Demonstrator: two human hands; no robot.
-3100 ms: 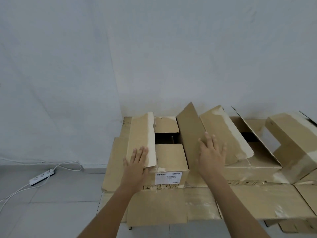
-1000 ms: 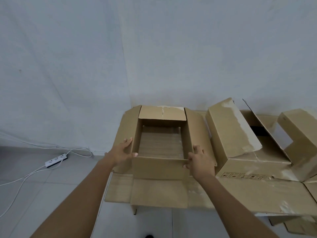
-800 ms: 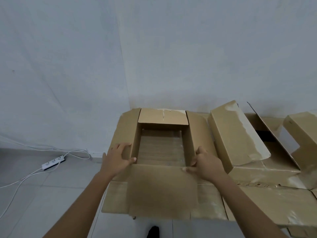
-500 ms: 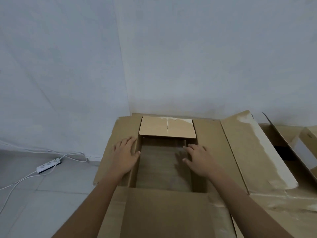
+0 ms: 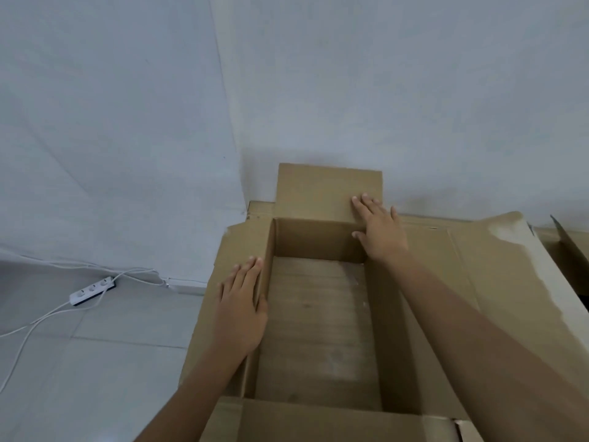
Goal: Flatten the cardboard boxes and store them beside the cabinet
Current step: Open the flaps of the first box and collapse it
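Observation:
An open brown cardboard box (image 5: 315, 333) fills the lower middle of the head view, all its flaps spread outward. My left hand (image 5: 242, 311) lies flat on the left flap, thumb hooked over the box's left wall. My right hand (image 5: 379, 234) presses, fingers spread, on the far flap (image 5: 318, 193), which stands up against the wall at the box's back right corner. Neither hand grips anything. A second cardboard box (image 5: 510, 266) with a torn, whitish patch lies right beside the first one.
White walls meet in a corner just behind the box. A white power strip (image 5: 92, 290) with cables lies on the grey tiled floor at the left. Another box edge (image 5: 567, 247) shows at the far right.
The view has moved closer over the box. My right hand went from inside the box to its far flap, which now stands up. My left hand slid a little along the left flap.

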